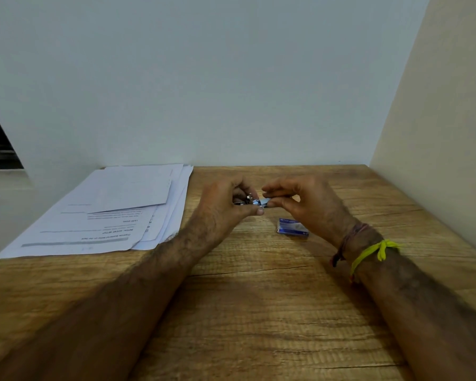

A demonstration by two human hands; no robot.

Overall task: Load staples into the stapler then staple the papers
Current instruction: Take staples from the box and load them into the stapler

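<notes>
Nearest the camera, a wide stretch of bare wooden table point(259, 312) lies between the two forearms, which reach in from five and seven o'clock. On the right wrist sit a yellow string point(374, 253) and a brown thread band point(351, 237).

Just ahead, at about one o'clock from the middle of the table, a small blue box point(292, 227) lies flat on the wood, just beside the right hand and partly behind its heel.

Above it, both hands meet over the tabletop. The left hand point(226, 203) curls around a small metal stapler point(249, 202), thumb below and fingers on top; most of its body is hidden in the grip. The right hand point(304, 200) pinches a short shiny piece at the stapler's right end between thumb and fingertips; whether that is a strip of staples or part of the stapler, I cannot tell.

Out at ten o'clock, a loose stack of papers point(107, 213) lies fanned out, well apart from the hands, its far corner near the wall.

At twelve o'clock the table ends against a pale wall point(231, 78); a cream side panel point(437, 133) closes the right edge.
</notes>
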